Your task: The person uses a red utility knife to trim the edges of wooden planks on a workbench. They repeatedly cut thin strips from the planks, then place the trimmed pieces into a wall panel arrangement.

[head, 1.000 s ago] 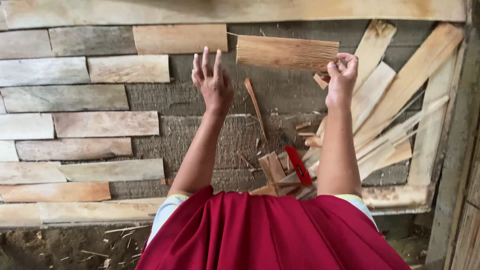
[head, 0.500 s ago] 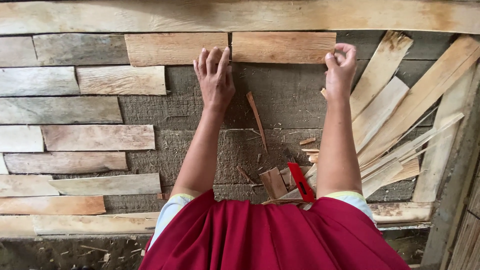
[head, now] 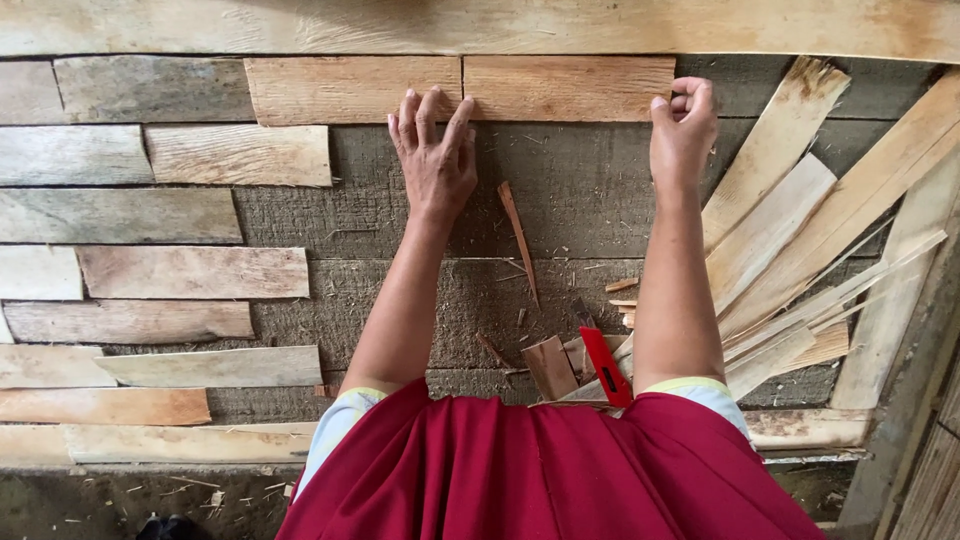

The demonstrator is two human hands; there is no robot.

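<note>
Two bare hands up against a rough grey surface, seen from above the head.

Left hand [head: 435, 160] flat and spread, fingertips [head: 432, 103] pressing at the seam where a fresh orange-brown wooden slat [head: 570, 88] meets its neighbour slat [head: 350, 88] in the top row; nothing clasped, palm simply laid on. Right hand [head: 683, 125] loosely curled at the slat's right end, thumb touching its lower right corner, other fingers folded in; whether anything is pinched inside the fist cannot be told.

Slat now lying level in the top row, just under the long pale plank [head: 480, 25] along the top edge, end to end with its neighbour. A second ago: same slat held free in the air, tilted slightly, clear of the surface, gripped at its right end by the right hand, left hand open and empty below it. Half a second ago: already set in line, both hands at its ends. Since then, little change beyond the left hand sitting a touch lower and more spread.

Below the hands, a thin splinter of wood [head: 518, 235] on the grey surface, slanting downward. Lower down, between the forearms, a red utility knife [head: 603, 365] among short wood offcuts [head: 550, 365]. To the right, a loose fan of long pale slats [head: 800, 240] leaning diagonally. To the left, staggered rows of weathered slats [head: 190, 272] already in place. At the bottom, red garment [head: 540, 470] with light sleeves.
</note>
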